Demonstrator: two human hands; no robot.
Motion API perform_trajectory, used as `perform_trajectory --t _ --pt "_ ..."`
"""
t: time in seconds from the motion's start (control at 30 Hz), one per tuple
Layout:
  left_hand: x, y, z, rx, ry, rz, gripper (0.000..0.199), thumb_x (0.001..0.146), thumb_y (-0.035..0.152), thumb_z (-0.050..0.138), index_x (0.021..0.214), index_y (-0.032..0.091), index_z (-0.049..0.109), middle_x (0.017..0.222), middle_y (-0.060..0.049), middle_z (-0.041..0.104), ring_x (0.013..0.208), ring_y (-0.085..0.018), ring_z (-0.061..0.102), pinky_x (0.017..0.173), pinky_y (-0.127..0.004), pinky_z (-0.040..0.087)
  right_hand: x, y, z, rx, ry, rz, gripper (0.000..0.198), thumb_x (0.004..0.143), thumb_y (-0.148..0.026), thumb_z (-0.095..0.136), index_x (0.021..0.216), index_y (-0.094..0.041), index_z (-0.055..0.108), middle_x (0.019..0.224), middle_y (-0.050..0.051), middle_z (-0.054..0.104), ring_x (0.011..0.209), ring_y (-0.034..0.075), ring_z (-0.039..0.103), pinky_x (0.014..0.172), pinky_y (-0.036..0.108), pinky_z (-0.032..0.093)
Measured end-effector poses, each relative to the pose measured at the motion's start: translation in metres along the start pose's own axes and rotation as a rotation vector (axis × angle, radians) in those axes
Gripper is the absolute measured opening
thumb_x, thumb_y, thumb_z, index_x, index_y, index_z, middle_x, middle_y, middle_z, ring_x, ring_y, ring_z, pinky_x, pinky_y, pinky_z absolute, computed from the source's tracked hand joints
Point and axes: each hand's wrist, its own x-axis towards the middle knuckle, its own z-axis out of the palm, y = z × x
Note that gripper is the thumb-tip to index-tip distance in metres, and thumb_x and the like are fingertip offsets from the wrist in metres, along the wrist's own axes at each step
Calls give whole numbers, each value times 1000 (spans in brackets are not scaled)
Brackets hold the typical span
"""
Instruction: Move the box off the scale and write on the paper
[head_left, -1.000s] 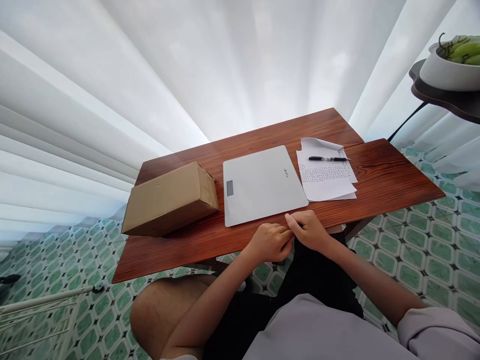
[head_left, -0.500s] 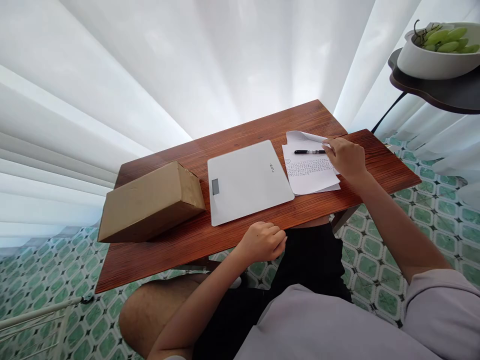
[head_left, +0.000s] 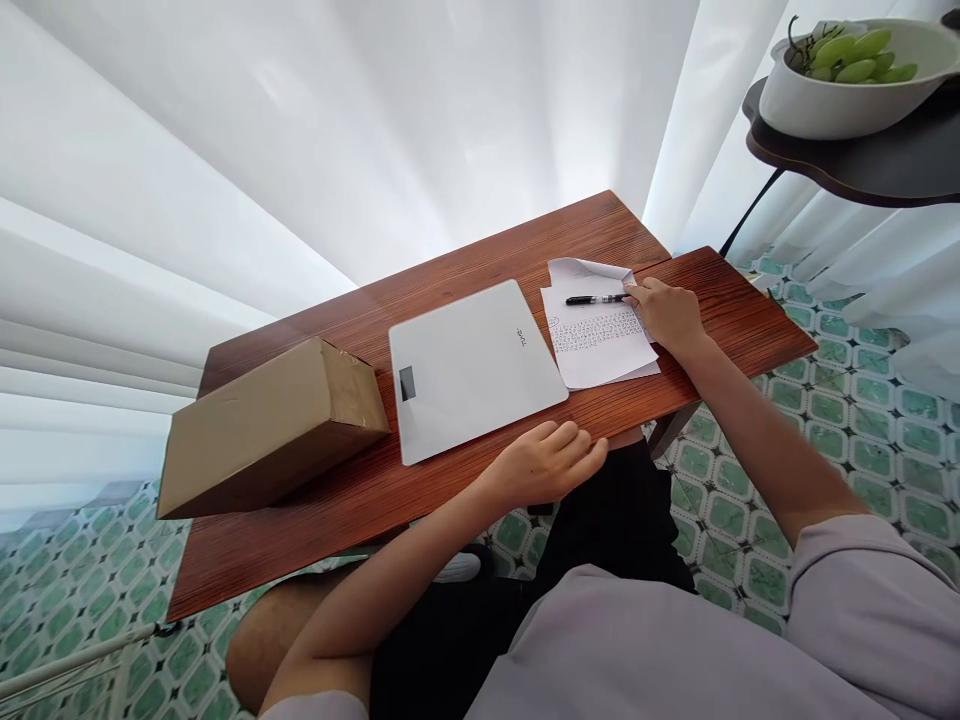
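My right hand is closed at the right edge of several white sheets of paper, its thumb and fingertips pinching the curled upper corner. A black pen lies across the top sheet, its right end close against my fingertips. Rows of small handwritten marks fill the middle of that sheet. My left hand hovers at the table's near edge with its fingers stretched out and nothing in them. Just beyond it lies a flat white digital scale with a small grey display, left of the papers.
A closed brown cardboard box stands left of the scale on the wooden table. At upper right, a white bowl of green grapes rests on a dark side stand. White curtains hang behind the table.
My left hand has opened its curled fingers and reached slightly right. My right hand keeps its place at the paper's corner. The whole view has shifted a little.
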Motion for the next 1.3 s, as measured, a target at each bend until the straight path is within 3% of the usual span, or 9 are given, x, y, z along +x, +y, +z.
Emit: perform_trajectory --t 0.17,0.33,0.5,0.63,0.87,0.97,1.07,1.13,1.3 --pt "44 -7 22 78 38 144 31 101 21 48 130 15 54 123 -12 62 105 -22 58 91 -36 44 -2 -2 -3 58 48 39 30 101 -40 56 115 -21 75 105 10 71 73 20 58 58 31 28" --pt "74 -11 47 97 -6 124 37 102 22 41 136 15 52 136 -17 56 119 -28 55 99 -42 40 -5 -1 -5 64 80 61 32 103 -41 52 109 -19 73 103 10 70 74 21 60 59 32 29" --pt "79 -8 62 -3 -45 31 46 102 33 40 141 12 50 144 -21 49 127 -36 49 103 -47 38 -6 -1 -6 77 130 121 32 107 -40 45 114 -18 66 105 10 70 80 23 64 60 31 32" --pt "76 -3 63 -59 -74 -33 45 102 29 39 142 12 48 147 -22 45 131 -37 48 105 -47 36 -8 -5 -9 134 205 143 29 105 -40 47 116 -17 61 100 9 72 84 26 66 61 31 34" --pt "76 -1 61 -86 -84 -70 45 100 24 41 143 13 47 146 -25 46 126 -36 51 98 -44 39 -11 -10 -9 622 395 78 14 94 -35 52 91 -22 54 73 3 62 66 20 61 67 34 46" --pt "77 -1 61 -105 -77 -81 44 99 23 41 141 14 48 143 -24 49 121 -34 53 93 -42 40 -14 -15 -10 817 327 59 14 94 -34 47 85 -24 48 61 -2 56 52 16 55 56 29 45" --pt "76 -1 62 -122 -71 -91 43 98 22 40 140 14 48 137 -22 52 114 -32 55 87 -39 40 -20 -23 -13 1040 154 54 20 96 -42 46 94 -23 52 56 -4 57 44 13 53 46 25 43" --pt "76 -1 64 -133 -66 -95 43 98 21 40 139 14 48 134 -20 54 109 -30 55 83 -38 40 -25 -28 -16 1150 53 49 28 94 -48 52 88 -22 57 55 -3 59 43 12 53 44 24 43" --pt "76 -1 68 -172 -67 -116 41 99 23 38 138 14 47 125 -18 57 102 -29 56 78 -38 39 -31 -34 -15 1096 -36 22 37 91 -49 62 69 -19 62 45 -4 54 35 10 46 38 23 37"
